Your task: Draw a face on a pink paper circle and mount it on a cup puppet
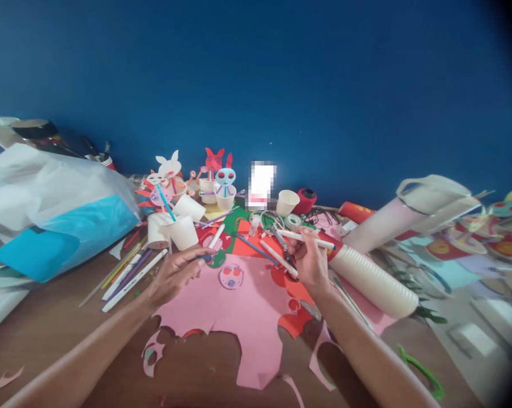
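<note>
My left hand (177, 273) is closed on a white marker (216, 237), its dark end by the fingertips, left of a small round pink face (231, 276). The face has red eyes, drawn lashes and a blue dotted nose. It lies on a large cut pink sheet (239, 317). My right hand (310, 258) is closed on another white marker (307, 238), held nearly level above scissors (285, 245) and a white pen lying on red paper (247, 243).
Paper cups (183, 232) with paper animal figures stand at the back left, beside a plastic bag (60, 192). A stack of cups (377, 280) lies at the right. Several markers (132, 280) lie at the left, and a glowing phone (262, 184) stands against the wall.
</note>
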`<state>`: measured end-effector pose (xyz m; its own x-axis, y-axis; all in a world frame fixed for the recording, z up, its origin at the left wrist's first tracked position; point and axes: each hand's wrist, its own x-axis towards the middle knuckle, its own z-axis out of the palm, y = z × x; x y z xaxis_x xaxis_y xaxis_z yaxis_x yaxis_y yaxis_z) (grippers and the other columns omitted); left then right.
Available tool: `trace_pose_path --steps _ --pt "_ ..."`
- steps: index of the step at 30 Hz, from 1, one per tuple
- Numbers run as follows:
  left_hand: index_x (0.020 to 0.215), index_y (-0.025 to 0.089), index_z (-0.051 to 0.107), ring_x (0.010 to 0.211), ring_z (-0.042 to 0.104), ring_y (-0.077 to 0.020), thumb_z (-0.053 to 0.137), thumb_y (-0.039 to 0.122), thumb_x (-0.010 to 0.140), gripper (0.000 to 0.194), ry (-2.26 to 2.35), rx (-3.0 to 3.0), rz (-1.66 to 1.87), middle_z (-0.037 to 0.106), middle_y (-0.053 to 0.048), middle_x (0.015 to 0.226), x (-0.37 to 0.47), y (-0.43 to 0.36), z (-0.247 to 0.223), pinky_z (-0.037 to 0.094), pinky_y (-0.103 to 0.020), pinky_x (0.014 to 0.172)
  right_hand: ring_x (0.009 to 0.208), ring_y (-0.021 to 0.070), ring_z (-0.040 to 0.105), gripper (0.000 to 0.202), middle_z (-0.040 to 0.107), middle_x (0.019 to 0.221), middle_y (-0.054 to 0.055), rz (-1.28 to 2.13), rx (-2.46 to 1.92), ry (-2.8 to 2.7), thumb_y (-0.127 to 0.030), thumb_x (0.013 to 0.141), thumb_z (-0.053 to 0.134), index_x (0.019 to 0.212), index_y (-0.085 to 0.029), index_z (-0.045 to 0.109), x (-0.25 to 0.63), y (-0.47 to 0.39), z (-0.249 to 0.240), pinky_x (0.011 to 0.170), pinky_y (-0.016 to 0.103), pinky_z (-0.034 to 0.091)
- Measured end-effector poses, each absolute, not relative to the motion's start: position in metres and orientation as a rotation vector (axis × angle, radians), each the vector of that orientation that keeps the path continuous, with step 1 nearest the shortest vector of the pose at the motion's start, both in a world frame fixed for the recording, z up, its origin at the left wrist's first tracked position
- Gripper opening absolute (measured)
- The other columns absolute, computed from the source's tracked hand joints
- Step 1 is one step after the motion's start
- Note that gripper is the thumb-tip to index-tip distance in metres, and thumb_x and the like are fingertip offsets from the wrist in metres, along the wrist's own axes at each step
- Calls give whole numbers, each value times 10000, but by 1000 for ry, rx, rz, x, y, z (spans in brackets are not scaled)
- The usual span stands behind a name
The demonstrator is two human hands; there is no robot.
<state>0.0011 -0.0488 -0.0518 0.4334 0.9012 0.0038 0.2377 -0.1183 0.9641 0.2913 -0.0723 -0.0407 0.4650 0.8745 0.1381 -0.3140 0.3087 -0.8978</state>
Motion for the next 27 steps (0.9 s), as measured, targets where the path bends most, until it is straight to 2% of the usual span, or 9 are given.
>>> trace_pose_path --steps 8,16,19,22,27 --pt "960 166 692 561 475 -93 609 295 757 254 1019 1571 833 591 -14 745 11 -51 -43 381 -178 453 473 88 445 206 505 555 -61 913 -995 -717 -356 773 645 712 -206 516 292 -71 -45 454 209 369" --pt "1025 145 674 565 502 -106 592 338 797 309 1026 1557 791 596 -18 674 9 -51 -54 412 -193 474 457 92 432 198 463 525 -83 937 -1060 -807 -350 802 612 719 -218 490 280 -80 -44 455 213 370" --pt "1039 131 652 567 521 -111 571 369 832 326 979 1485 752 630 -39 716 15 -56 -54 407 -197 459 488 101 492 149 531 545 -65 997 -1098 -960 -319 812 589 737 -212 520 267 -93 -39 501 221 413" --pt "1037 122 643 576 554 -123 591 392 828 345 910 1426 695 667 -58 736 21 -63 -51 450 -227 495 607 140 596 83 635 630 -20 1127 -1109 -1109 -269 777 618 788 -203 570 254 -107 -34 599 257 467" --pt "1012 118 647 588 592 -140 627 428 809 370 822 1354 680 705 -83 763 26 -69 -46 496 -277 566 585 147 583 85 659 669 14 1161 -1220 -1290 -266 743 646 737 -189 611 246 -117 -29 539 250 431"
